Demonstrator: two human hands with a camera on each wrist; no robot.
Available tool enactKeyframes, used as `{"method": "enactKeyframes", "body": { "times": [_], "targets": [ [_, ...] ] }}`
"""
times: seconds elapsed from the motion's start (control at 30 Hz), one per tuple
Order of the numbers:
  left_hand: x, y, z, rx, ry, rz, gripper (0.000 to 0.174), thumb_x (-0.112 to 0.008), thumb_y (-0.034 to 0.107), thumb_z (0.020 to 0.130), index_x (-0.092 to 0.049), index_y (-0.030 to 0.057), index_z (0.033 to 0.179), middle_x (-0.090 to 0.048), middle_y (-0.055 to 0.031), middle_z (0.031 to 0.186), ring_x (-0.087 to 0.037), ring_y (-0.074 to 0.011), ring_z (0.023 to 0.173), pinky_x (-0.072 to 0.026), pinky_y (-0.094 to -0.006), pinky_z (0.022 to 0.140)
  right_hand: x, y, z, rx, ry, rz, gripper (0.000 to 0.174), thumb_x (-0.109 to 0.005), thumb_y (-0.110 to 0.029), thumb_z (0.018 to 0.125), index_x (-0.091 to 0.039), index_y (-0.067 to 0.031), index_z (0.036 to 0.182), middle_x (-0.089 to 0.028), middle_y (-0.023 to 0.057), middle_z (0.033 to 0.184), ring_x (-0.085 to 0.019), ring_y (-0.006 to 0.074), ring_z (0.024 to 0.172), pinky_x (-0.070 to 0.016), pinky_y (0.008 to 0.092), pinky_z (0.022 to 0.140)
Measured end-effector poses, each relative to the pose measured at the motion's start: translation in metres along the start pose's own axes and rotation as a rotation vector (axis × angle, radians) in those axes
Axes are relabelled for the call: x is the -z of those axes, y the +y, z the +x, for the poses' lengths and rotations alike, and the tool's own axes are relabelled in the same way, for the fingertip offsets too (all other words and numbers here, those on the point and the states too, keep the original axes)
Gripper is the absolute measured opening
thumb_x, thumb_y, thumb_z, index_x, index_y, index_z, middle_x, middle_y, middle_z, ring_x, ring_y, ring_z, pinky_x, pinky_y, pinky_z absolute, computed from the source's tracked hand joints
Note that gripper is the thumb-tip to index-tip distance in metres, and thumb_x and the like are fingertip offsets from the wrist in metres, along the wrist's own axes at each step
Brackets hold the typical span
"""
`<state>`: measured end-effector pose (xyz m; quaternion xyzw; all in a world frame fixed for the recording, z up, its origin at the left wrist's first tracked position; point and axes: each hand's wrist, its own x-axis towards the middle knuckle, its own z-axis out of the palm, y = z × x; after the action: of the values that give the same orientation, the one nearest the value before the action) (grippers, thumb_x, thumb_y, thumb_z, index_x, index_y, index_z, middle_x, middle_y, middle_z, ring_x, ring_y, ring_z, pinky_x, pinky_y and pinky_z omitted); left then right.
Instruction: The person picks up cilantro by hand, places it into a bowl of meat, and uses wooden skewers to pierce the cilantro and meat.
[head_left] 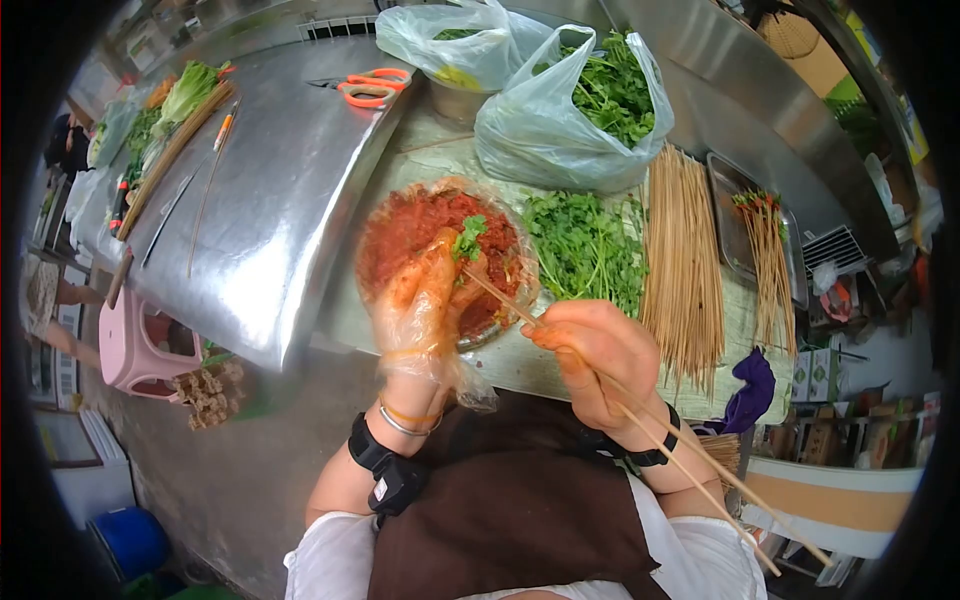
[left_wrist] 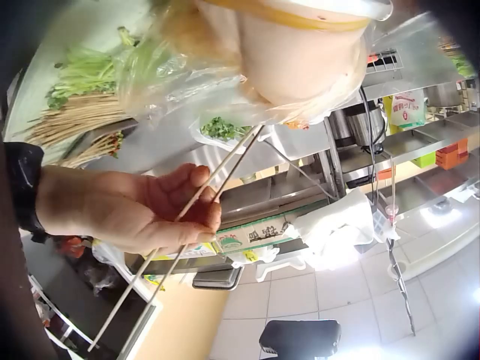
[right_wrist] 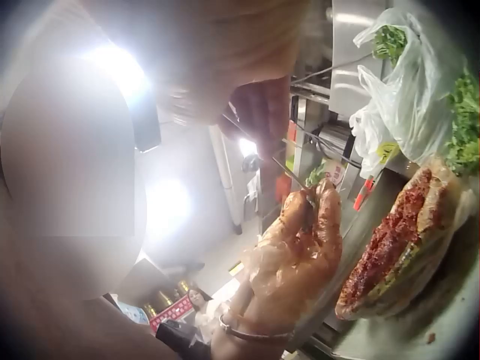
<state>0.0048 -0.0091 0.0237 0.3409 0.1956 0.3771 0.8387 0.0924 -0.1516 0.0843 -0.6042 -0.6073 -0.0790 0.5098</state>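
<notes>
My left hand [head_left: 415, 300], in a clear plastic glove smeared red, is over a lined bowl [head_left: 530, 245] of red-seasoned meat [head_left: 430, 205]. Its thumb and fingers pinch a cilantro sprig [head_left: 468, 238], whose leaves stick out past the fingertips; any meat gripped with it is hidden. My bare right hand [head_left: 605, 355] holds two thin bamboo skewers [head_left: 690, 450] between thumb and fingers. Their back ends trail toward my right forearm. One skewer's front end reaches the left fingertips beside the sprig. In the right wrist view, the gloved hand [right_wrist: 292, 259] meets that tip from below.
Right of the bowl lie a cilantro pile [head_left: 585, 245] and many bare skewers [head_left: 685, 270]. A metal tray [head_left: 730, 180] with loaded skewers [head_left: 765, 250] is farther right. Plastic bags of greens [head_left: 560, 130] stand behind. Orange-handled scissors [head_left: 370, 88] rest on the steel counter [head_left: 270, 170] at left.
</notes>
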Motion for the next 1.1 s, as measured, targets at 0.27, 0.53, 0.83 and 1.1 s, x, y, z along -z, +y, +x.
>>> {"method": "enactKeyframes", "body": {
  "times": [0.27, 0.53, 0.83, 1.1],
  "targets": [
    [0.010, -0.002, 0.007, 0.058, 0.054, 0.025, 0.035, -0.057, 0.013, 0.089, -0.049, -0.0023, 0.120, -0.057, -0.0136, 0.115, -0.060, -0.0308, 0.100, -0.0542, -0.0383, 0.082, -0.020, 0.009, 0.001, 0.068, -0.008, -0.081, 0.018, -0.067, 0.000, 0.072, -0.060, -0.0013, 0.088, -0.059, 0.0116, 0.086, -0.060, 0.0234, 0.065, -0.0482, 0.0295, 0.052],
    [0.007, -0.010, 0.002, 0.072, 0.004, 0.097, 0.029, -0.059, 0.009, 0.087, -0.055, -0.0029, 0.113, -0.059, -0.0115, 0.108, -0.061, -0.0223, 0.090, -0.0539, -0.0309, 0.075, -0.053, 0.037, -0.011, 0.005, 0.096, -0.064, 0.014, -0.065, -0.001, 0.075, -0.060, -0.0010, 0.087, -0.058, 0.0116, 0.085, -0.059, 0.0248, 0.065, -0.0474, 0.0292, 0.052],
    [0.033, 0.016, 0.040, -0.189, -0.082, 0.247, 0.043, -0.054, 0.023, 0.090, -0.045, 0.0007, 0.126, -0.051, -0.0124, 0.121, -0.053, -0.0233, 0.107, -0.0476, -0.0360, 0.087, 0.036, 0.025, -0.053, -0.687, 0.338, 0.733, 0.015, -0.055, -0.011, 0.090, -0.060, 0.0024, 0.095, -0.062, 0.0105, 0.094, -0.063, 0.0169, 0.077, -0.0519, 0.0283, 0.068],
    [0.062, -0.002, 0.055, -0.448, 0.026, 0.679, 0.043, -0.044, 0.023, 0.096, -0.040, 0.0016, 0.133, -0.041, -0.0126, 0.137, -0.054, -0.0193, 0.096, -0.0452, -0.0308, 0.080, 0.194, 0.110, -0.099, -0.592, 1.078, 0.483, 0.034, -0.042, -0.020, 0.096, -0.045, -0.0003, 0.124, -0.057, 0.0115, 0.112, -0.058, 0.0213, 0.100, -0.0497, 0.0322, 0.081]
  ]
}}
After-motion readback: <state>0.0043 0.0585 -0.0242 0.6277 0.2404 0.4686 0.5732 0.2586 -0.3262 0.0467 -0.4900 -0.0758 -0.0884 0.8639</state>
